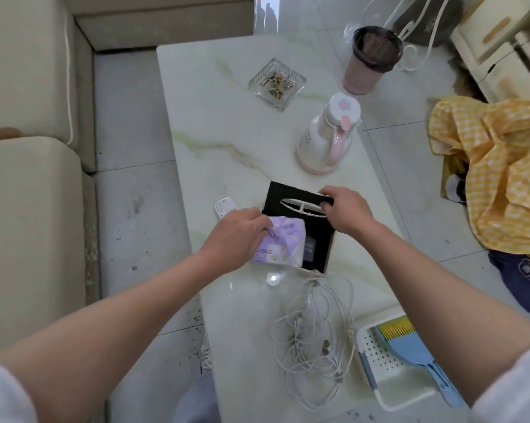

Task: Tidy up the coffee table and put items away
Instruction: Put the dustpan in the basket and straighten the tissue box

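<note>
A black tissue box [315, 242] lies on the marble coffee table [227, 141], its lid with an oval slot tilted up. My right hand [346, 210] grips the lid's far edge. My left hand [239, 236] holds a purple tissue pack [283, 244] that sits partly inside the box's open side. A small white device [225, 207] lies just beyond my left hand.
On the table: a glass ashtray [277, 83] with small items, a white and pink kettle [328, 135], a tangle of white cables [315, 340], a white tray [389, 380] with a blue dustpan. A pink bin [367, 61] stands on the floor, sofa at left, yellow cloth at right.
</note>
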{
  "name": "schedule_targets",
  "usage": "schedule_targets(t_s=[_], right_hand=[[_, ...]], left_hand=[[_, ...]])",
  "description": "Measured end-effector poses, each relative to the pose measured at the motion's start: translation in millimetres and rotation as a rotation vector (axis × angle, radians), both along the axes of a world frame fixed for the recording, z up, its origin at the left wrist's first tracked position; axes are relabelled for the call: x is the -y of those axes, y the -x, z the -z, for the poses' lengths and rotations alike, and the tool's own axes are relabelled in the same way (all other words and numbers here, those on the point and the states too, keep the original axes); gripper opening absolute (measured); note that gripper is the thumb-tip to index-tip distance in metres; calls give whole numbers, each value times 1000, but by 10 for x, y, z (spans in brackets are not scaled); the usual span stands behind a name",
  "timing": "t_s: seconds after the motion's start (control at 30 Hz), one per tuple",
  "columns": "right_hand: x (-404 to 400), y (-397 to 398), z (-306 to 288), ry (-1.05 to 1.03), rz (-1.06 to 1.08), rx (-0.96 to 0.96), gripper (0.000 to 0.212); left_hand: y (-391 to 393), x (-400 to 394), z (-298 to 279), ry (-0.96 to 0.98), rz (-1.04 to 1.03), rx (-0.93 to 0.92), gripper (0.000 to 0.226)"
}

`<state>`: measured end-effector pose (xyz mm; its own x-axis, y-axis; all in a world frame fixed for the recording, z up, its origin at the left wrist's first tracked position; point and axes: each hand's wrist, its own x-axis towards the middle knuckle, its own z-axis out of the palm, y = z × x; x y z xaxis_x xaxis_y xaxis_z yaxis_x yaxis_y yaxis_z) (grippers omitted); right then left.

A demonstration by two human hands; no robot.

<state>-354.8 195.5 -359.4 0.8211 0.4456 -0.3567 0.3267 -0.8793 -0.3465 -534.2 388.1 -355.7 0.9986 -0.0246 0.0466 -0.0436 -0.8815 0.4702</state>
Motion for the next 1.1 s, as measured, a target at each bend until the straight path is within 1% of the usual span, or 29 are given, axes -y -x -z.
schedule_targets(t_s=[0.1, 0.2, 0.3, 0.33, 0.4, 0.47, 0.53, 0.6, 0.63, 0.67, 0.7, 0.73, 0.77, 0.83, 0.87, 0.9, 0.97, 1.0, 1.03, 1.1], right_hand=[[-6, -89, 77, -67, 60, -68, 26], [-3, -123, 120, -135, 68, -77, 25], [45, -162, 150, -167, 60, -99, 24], [69, -165, 156, -176, 58, -112, 24], [103, -170, 167, -194, 54, -137, 24], [118, -156, 153, -207, 58, -149, 25], [126, -137, 118, -212, 71, -161, 26], [143, -91, 67, -227, 101, -201, 27], [151, -54, 46, -241, 120, -228, 28], [166, -9, 29, -257, 139, -254, 27], [176, 37, 11, -268, 152, -282, 26], [185, 87, 0, -266, 152, -320, 25], [185, 131, 0, -246, 137, -370, 23], [192, 226, 28, -154, 66, -469, 22], [190, 272, 60, -97, 28, -495, 25], [194, 321, 94, -54, 8, -498, 30], [217, 419, 175, 3, -19, -439, 42], [244, 469, 230, 23, -27, -394, 51], [276, 521, 280, 39, -15, -366, 66], [356, 600, 369, 42, 71, -389, 109]], left_hand=[[-376, 194, 175, -85, 100, -12, 26], [-614, 457, 403, -210, 163, -164, 39], [-713, 591, 636, -317, 185, -309, 39], [-707, 595, 698, -327, 192, -346, 38], [-672, 552, 797, -283, 210, -394, 37], [-604, 476, 828, -182, 190, -386, 32], [-516, 380, 794, -25, 91, -306, 31], [-397, 293, 728, 112, -131, -145, 23], [-331, 239, 699, 174, -289, -95, 20], [-274, 182, 684, 238, -460, -91, 19], [-239, 112, 671, 309, -610, -134, 21], [-228, 44, 679, 399, -718, -209, 25], [-240, -11, 690, 517, -776, -297, 30], [-289, -40, 676, 805, -786, -493, 43], [-310, -19, 662, 891, -757, -592, 51], [-331, 21, 669, 898, -701, -664, 56], [-338, 99, 723, 793, -600, -728, 57], [-338, 119, 754, 740, -575, -738, 55], [-337, 123, 788, 698, -564, -738, 53], [-335, 97, 823, 628, -557, -729, 50]])
